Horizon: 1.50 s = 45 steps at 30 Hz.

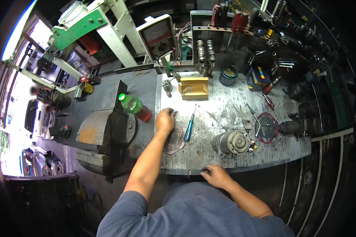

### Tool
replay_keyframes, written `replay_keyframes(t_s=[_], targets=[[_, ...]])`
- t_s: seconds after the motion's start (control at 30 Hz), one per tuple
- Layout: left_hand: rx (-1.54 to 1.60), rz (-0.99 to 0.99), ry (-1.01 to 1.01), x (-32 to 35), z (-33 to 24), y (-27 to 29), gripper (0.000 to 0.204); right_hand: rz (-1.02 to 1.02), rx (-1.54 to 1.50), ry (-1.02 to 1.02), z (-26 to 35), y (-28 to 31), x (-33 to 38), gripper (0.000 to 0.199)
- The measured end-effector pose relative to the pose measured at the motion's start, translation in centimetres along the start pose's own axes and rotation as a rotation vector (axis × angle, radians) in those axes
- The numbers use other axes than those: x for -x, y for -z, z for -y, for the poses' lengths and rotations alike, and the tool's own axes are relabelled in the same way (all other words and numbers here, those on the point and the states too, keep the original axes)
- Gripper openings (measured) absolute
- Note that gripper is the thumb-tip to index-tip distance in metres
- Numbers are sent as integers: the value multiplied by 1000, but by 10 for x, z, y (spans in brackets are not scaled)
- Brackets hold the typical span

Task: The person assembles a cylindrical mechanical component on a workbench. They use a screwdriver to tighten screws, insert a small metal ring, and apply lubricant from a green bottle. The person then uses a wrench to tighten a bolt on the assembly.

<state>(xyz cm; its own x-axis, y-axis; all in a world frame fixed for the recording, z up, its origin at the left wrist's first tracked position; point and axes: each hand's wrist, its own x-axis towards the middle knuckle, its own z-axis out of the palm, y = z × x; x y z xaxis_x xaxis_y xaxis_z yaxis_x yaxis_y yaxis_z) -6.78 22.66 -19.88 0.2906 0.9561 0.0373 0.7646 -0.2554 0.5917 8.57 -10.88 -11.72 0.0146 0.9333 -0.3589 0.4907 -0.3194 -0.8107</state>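
My left hand [165, 121] is over the workbench [201, 162] with its fingers curled in. Something small and dark shows at its fingertips, too small to name. Just below it lies a crumpled, stained cloth or plastic piece [175, 143]. A blue-handled screwdriver [189, 129] rests to its right, pointing away from me. At the bench's front edge my right hand [217, 176] is closed, with a dark bit at the fingers that I cannot make out. Beyond that hand, a metal cylindrical motor, like a starter motor [234, 143], stands on the bench.
A green-capped bottle [135, 107] of red liquid stands left, beside a large vise [103, 132]. An open cardboard box [194, 89], a jar [228, 76] and a blue-yellow box [258, 77] are at the back. Clear plastic [230, 115] and a dirty red-edged rag [267, 128] lie right.
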Motion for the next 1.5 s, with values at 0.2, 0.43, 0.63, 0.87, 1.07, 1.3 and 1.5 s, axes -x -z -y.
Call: replay_keyframes(t_s=[0.2,0.43,0.63,0.87,1.07,1.3,1.5], targets=[[747,320,16,70,0,55,45,-199,-744,-135,51,-33,-88,49],[958,449,353,141,-7,81,39,-150,-912,-185,51,-32,-129,17],[955,399,372,160,7,69,18,-93,-1417,-203,46,-49,-128,18],[1311,319,476,166,-6,72,20,-257,-1118,-51,44,-54,-134,15],[1615,535,656,160,-4,86,21,-331,-564,180,54,-43,-129,15],[1620,359,544,171,-4,59,18,-130,-853,-169,58,-34,-122,31],[1667,258,610,175,-5,63,24,-69,-816,-150,49,-36,-122,34]])
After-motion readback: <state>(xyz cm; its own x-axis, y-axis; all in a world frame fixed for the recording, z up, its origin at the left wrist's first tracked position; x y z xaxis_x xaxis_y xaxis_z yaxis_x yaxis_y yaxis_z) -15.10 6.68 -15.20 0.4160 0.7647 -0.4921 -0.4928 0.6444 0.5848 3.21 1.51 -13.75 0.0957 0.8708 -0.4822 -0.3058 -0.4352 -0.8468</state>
